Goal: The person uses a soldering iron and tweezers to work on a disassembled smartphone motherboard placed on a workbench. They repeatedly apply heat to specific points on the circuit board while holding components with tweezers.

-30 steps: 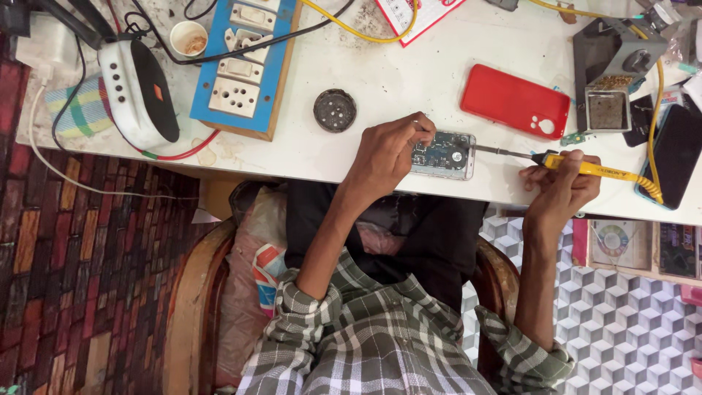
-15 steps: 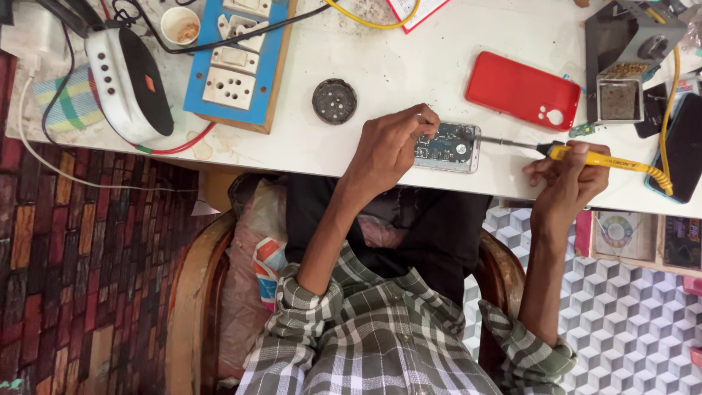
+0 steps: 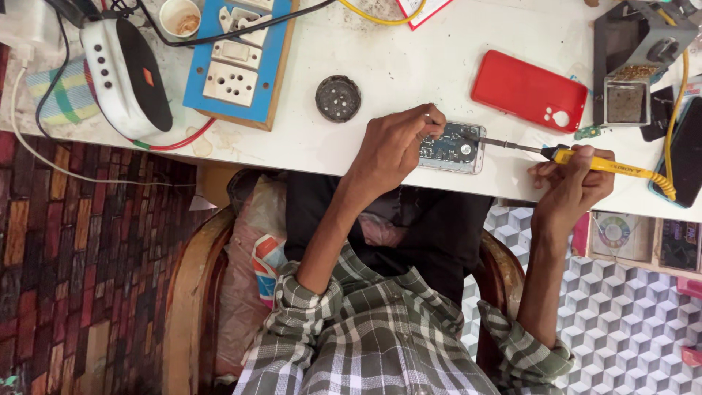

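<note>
My left hand [image 3: 391, 150] is clamped on the phone [image 3: 452, 148], my right hand [image 3: 574, 183] grips the iron [image 3: 585, 159] at 3 o'clock, so I'd go slow and steady.

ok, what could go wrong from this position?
1. The left hand holds the opened phone right beside the soldering iron tip, so a slip could burn its fingers.
2. The phone sits close to the table edge, over the lap; a nudge might drop it.
3. The iron's yellow cable loops past the right hand and could snag.
</note>
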